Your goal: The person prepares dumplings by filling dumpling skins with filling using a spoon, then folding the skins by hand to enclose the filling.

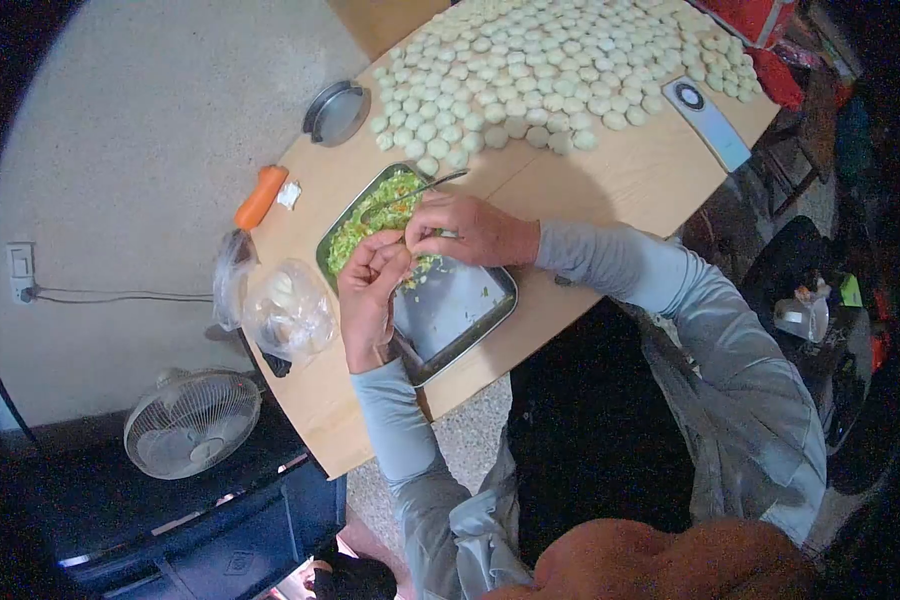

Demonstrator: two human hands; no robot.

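Note:
My left hand (370, 292) and my right hand (478, 232) meet over the metal tray (448, 312), fingertips pinched together. Between them is a small dumpling (408, 251), mostly hidden by the fingers. Chopped green vegetable filling with orange bits (352, 236) is heaped at the tray's far left part, and a few scraps lie on its bare bottom. A spoon (440, 181) rests in the filling, its handle over the tray's rim, close to my right hand.
Many pale round dough discs (530, 75) cover the table's far side. A phone (707, 125) lies at right. A round metal tin (337, 113), an orange carrot (261, 198), crumpled white tissue (289, 194) and a plastic bag (290, 310) sit along the left. A fan (192, 424) stands beyond the table edge.

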